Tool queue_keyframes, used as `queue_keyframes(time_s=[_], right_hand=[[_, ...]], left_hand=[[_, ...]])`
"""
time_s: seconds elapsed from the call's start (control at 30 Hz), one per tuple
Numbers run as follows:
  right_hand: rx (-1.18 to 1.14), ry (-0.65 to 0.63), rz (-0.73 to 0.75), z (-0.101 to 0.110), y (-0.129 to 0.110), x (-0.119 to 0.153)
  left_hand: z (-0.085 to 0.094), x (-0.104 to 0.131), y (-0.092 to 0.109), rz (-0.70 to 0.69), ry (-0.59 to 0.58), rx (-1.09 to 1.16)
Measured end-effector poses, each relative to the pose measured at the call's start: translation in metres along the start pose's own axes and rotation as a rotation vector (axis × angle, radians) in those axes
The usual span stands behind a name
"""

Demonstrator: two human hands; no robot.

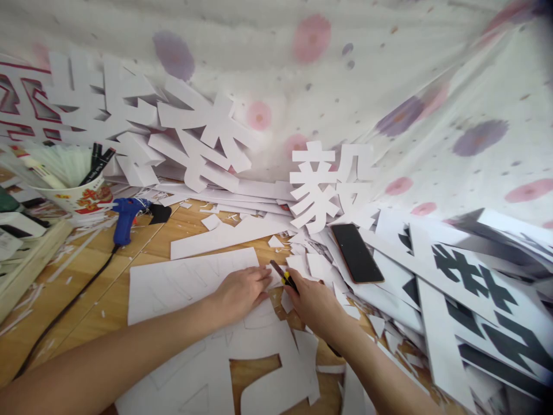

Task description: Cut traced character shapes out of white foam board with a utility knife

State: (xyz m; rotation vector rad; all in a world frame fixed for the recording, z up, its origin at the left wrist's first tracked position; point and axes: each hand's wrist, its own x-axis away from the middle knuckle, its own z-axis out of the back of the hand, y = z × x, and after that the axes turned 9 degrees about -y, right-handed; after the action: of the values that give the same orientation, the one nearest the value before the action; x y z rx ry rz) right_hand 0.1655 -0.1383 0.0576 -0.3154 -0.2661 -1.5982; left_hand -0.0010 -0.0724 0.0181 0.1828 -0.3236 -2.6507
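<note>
A white board sheet (185,282) with pencil outlines and some cut-out openings lies on the wooden table. My left hand (244,294) rests on it, fingers stretched out flat near its upper right edge. Just to the right, my right hand (317,300) is closed around a black and yellow utility knife (287,276). The knife's blade points up and left, close to my left fingertips. Whether its tip touches the board I cannot tell. Small white offcuts (319,266) lie around my right hand.
A blue glue gun (125,222) with a black cord lies left, beside a paper cup (82,199) of pens and glue sticks. Cut-out white characters (190,135) lean against the flowered curtain (345,75). A phone (358,253) rests on scraps; cut boards (453,323) pile up right.
</note>
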Motion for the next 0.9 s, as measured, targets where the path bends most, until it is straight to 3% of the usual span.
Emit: queue_keyframes(time_s=[0.2, 0.9], right_hand=[[0.085, -0.028, -0.006, 0.0076, -0.0051, -0.0014], [0.156, -0.043, -0.016, 0.0048, -0.0079, -0.0012]], left_hand=[[-0.0031, 0.0000, -0.0017, -0.013, -0.044, -0.030], [-0.0017, 0.0016, -0.0025, -0.029, -0.026, 0.006]])
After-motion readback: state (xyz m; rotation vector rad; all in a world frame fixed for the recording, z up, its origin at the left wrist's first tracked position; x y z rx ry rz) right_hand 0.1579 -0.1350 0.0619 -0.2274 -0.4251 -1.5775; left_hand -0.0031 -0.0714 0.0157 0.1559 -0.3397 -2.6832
